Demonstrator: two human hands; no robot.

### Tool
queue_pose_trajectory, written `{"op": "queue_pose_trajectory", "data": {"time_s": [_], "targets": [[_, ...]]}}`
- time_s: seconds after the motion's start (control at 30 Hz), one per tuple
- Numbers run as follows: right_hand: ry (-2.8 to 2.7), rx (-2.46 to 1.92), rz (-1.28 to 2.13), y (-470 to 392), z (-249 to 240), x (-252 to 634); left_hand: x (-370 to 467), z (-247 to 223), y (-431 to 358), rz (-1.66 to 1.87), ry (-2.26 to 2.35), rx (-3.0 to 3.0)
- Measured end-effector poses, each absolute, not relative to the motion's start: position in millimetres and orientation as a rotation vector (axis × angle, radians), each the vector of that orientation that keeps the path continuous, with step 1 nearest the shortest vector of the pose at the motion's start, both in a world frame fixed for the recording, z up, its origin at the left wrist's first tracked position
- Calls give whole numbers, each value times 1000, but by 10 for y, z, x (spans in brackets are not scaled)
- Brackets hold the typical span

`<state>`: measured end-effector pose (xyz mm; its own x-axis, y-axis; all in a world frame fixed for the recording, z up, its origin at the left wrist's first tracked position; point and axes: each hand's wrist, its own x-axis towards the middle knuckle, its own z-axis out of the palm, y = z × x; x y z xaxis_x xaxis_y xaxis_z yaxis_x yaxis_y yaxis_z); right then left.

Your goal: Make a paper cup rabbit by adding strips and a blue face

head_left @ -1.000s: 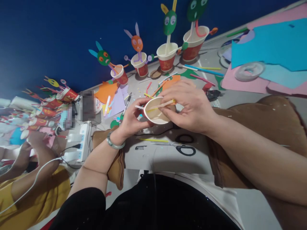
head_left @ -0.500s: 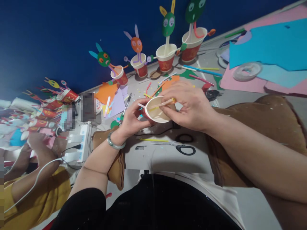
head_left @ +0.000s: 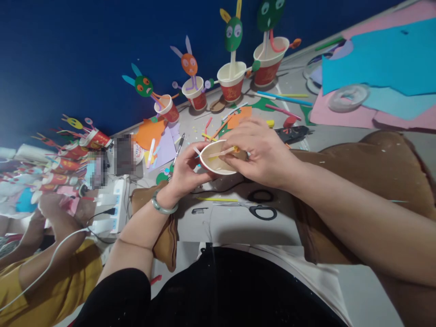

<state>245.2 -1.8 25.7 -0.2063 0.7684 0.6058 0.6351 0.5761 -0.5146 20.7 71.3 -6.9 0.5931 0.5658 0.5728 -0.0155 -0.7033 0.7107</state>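
Observation:
A paper cup (head_left: 222, 169) with a pale inside and red outer wall is tilted toward me. My left hand (head_left: 189, 171) is wrapped round its left side, with a pale straw end sticking out by the fingers. At the cup's mouth my right hand (head_left: 254, 147) pinches a pale straw (head_left: 225, 153) with a yellow-orange tip, which lies across the opening. Below the cup, black-handled scissors (head_left: 263, 212) and a yellow straw (head_left: 218, 199) lie on the table. The lower ends inside the cup are hard to make out.
Finished cup figures (head_left: 232, 88) stand along the blue wall. Brown cloth (head_left: 361, 181) covers the right side, near coloured paper (head_left: 378, 59) and a tape roll (head_left: 349, 97). A power strip (head_left: 120, 206) and another person's arm (head_left: 61, 222) are at the left.
The cup and both hands have shifted slightly left. My right hand has moved a little further over the cup's mouth with the straw, and the view has shifted a bit.

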Motion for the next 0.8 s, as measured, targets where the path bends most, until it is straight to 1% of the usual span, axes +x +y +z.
{"op": "queue_pose_trajectory", "data": {"time_s": [0.33,0.53,0.7,0.8], "targets": [[-1761,-1167,430,-19,276,2437,234,-110,704,1065,474,2012],[-1727,-1258,546,20,249,2447,237,-96,660,959,554,1940],[-1681,-1266,594,56,236,2489,206,-16,694,817,491,1787],[-1666,-1305,640,81,240,2520,179,42,731,806,515,1655]]}}
